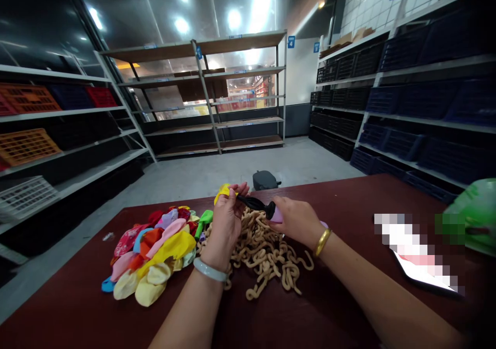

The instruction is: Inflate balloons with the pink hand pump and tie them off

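Observation:
My left hand [227, 217] pinches the neck of a limp yellow balloon [222, 191] above the table. My right hand [296, 220] grips a small hand pump [271, 212] with a pale purple body. Its black nozzle [251, 202] points left into the balloon's neck. Under both hands lies a tangle of beige chain-like links [267, 258]. A heap of deflated balloons [155, 251] in yellow, pink, red, orange and green lies to the left of my left wrist.
The dark red table [77, 307] fills the lower view. A green plastic bag [476, 215] and a white flat object [422, 274] lie at the right. A dark grey object [265, 180] stands beyond the far edge. Shelving with crates lines both sides.

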`<state>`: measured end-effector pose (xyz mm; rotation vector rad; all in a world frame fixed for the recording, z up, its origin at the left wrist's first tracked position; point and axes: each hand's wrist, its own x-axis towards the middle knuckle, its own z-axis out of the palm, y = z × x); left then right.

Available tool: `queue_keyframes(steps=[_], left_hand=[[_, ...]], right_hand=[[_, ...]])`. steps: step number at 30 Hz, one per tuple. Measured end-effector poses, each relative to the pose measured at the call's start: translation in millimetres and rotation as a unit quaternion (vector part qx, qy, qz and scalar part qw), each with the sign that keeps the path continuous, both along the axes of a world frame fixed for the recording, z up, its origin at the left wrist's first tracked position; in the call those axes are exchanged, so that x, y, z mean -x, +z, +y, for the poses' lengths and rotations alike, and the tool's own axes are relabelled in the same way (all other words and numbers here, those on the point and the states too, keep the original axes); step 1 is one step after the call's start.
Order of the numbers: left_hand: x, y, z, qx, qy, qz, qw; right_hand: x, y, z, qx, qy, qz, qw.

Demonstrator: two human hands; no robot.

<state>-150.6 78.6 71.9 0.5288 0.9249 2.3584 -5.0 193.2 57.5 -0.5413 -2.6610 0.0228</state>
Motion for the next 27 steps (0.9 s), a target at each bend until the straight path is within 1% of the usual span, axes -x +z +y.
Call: queue_keyframes(steps=[4, 9, 14, 19, 23, 27], left_hand=[[-10, -3.1, 4, 0.011, -0.009, 0.026, 1.0], [-16, -0.7, 1, 0.026, -0.031, 0.028, 0.999], [-13, 0.1, -1, 0.03, 0.008, 0.042, 0.999], [-17, 1.6, -1, -0.002, 0.023, 0.051, 0.998], [-19, 3.4, -3, -0.005, 0.014, 0.046, 0.999], [-17, 1.3, -3, -0.007, 0.005, 0.039, 0.999]], right_hand=[[-3, -2.5, 5, 0.008, 0.016, 0.011, 1.0], [-5, -5.5, 12, 0.008, 0.021, 0.03, 0.999], [-5, -7.2, 14, 0.009, 0.021, 0.034, 0.999], [-5, -6.5, 13, 0.042, 0.039, 0.037, 0.998], [-5, -4.7, 12, 0.071, 0.039, 0.034, 0.996], [-7, -1.8, 11, 0.09, 0.035, 0.029, 0.995]])
